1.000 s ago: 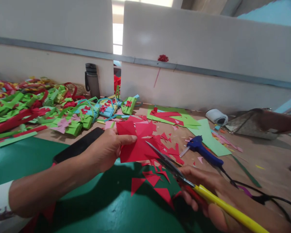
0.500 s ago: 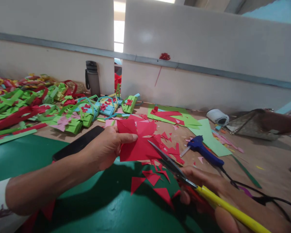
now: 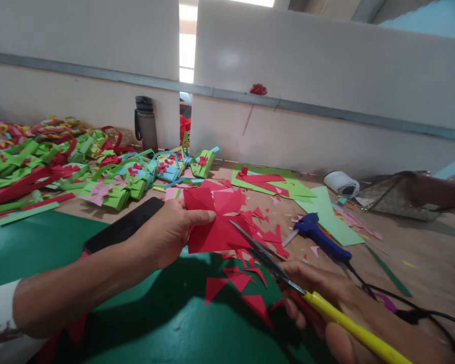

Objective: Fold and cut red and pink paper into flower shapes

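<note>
A left hand [image 3: 174,225] pinches slit red paper [image 3: 205,238] while the right hand [image 3: 328,285] grips yellow-handled scissors [image 3: 318,303], a blade overlapping the sheet, near red scraps [image 3: 238,279] on a green tabletop [image 3: 178,328].

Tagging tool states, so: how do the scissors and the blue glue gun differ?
Support: the scissors are held in the right hand; the glue gun lies on the brown surface, untouched.
Look: the scissors show metal blades and yellow on the handle; the glue gun has a blue body.
Cord: one trails from the glue gun, none from the scissors.
Shared: both handles point toward the image's lower right.
</note>
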The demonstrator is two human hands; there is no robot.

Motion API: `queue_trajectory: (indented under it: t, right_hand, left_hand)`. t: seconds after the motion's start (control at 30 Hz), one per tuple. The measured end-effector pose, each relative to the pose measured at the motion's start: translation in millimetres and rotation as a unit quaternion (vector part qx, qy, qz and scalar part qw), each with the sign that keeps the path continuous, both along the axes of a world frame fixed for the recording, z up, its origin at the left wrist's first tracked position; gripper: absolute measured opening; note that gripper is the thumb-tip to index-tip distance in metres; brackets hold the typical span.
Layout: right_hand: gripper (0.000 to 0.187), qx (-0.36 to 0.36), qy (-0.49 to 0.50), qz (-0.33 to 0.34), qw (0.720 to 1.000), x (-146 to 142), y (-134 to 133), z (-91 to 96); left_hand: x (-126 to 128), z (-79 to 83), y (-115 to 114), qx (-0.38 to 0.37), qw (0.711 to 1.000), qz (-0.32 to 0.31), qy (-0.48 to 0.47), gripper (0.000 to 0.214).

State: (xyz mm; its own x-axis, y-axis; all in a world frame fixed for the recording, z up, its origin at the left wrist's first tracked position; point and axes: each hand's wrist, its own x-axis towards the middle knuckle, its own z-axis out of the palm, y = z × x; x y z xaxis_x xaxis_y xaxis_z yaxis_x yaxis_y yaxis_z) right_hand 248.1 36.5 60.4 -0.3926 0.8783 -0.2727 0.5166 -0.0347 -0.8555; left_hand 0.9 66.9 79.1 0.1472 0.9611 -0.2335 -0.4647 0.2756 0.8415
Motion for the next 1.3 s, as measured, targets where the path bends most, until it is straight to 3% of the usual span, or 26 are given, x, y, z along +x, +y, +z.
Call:
queue_trajectory:
  t: [0.07,0.17,0.27,0.47,0.6,0.77,0.93,1.13,1.23,1.3]
  right_hand:
    - [0.025,0.015,-0.019,0.039,0.999,2,1,-0.3]
    - [0.037,0.062,-0.012,0.051,0.997,9,1,-8.0]
    - [0.024,0.104,-0.010,0.055,0.993,15,1,-14.3]
    - [0.014,0.111,-0.074,0.089,0.987,10,5,0.2]
    - [0.023,0.133,-0.026,0.074,0.988,9,6,2.0]
    - [0.034,0.155,-0.047,0.089,0.983,20,6,-13.8]
    - [0.044,0.159,-0.006,0.046,0.986,21,7,-27.0]
    - [0.037,0.156,0.028,0.038,0.987,8,5,-10.2]
    - [0.020,0.148,-0.026,0.033,0.988,4,2,0.0]
    - [0.019,0.160,-0.050,0.033,0.985,4,2,3.2]
  left_hand:
    - [0,-0.1,0,0.000,1.000,0.000,0.004,0.021]
    - [0,-0.3,-1,0.000,1.000,-0.007,0.004,0.022]
    - [1,-0.6,-1,0.000,1.000,-0.010,0.004,0.027]
    - [1,0.0,-1,0.002,1.000,-0.011,0.013,0.029]
    - [1,-0.1,0,-0.006,1.000,-0.007,0.013,0.022]
    - [0,-0.6,-1,0.001,1.000,-0.012,0.004,0.021]
    - [2,-0.2,-2,-0.004,1.000,-0.002,0.020,0.020]
    - [0,-2.2,-1,0.006,1.000,-0.010,0.017,0.026]
    - [0,-3.3,-2,0.010,1.000,-0.017,0.013,0.027]
    - [0,-3.6,-2,0.010,1.000,-0.023,0.017,0.026]
